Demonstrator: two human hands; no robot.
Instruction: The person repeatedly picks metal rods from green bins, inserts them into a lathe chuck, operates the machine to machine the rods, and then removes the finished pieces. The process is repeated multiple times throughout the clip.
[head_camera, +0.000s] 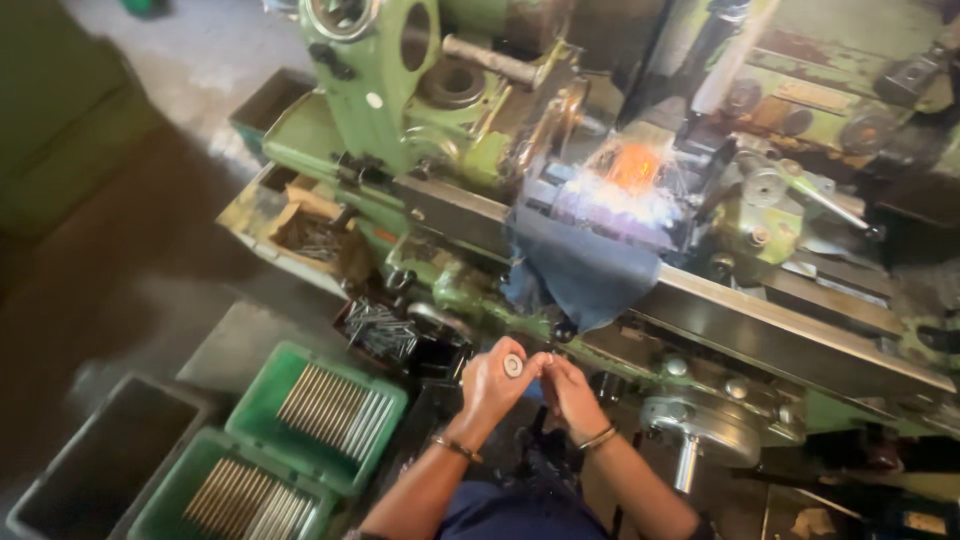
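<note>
Two hands are meeting low in the head view, in front of a green lathe (420, 110): the left hand (492, 385) is closing its grip around a small round metal piece (513, 365), whose pale circular end is facing up between thumb and fingers, while the right hand (570, 392) is touching it from the other side with fingertips pinched together against it. Both wrists are wearing thin bracelets. Just beyond the hands a dark blue cloth (580, 265) is hanging over the lathe bed, and orange sparks (635, 165) are glowing above it. To the left, two green crates (255, 405) are sitting on the floor holding rows of metal rods (335, 408), beside a grey bin (100, 455)
</note>
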